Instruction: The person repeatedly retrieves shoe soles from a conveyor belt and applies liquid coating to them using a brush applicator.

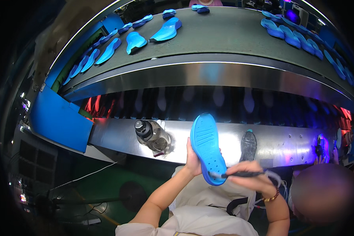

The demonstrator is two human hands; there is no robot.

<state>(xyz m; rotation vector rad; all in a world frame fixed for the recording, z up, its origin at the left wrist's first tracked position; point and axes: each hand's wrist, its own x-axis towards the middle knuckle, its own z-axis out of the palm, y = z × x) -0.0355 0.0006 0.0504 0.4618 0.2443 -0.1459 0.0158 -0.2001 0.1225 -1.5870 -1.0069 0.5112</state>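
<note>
Head view, left hand [192,159]: cups the blue shoe sole [207,147] from behind, fingers wrapped on its edge, tilting the tread face up toward the eyes.
Head view, right hand [249,179]: fingers pressed together around a thin dark brush [240,174], its tip touching the sole's lower end.
Sole: moulded rubbery blue, ribbed grooves, rounded toe; held above the steel ledge [118,135].
Ledge items: clear water bottle [151,135] lying with a black cap; dark sole-shaped piece [248,144], possibly a template.
Conveyor belt [224,35]: matte grey, carrying more blue soles [167,30].
</note>
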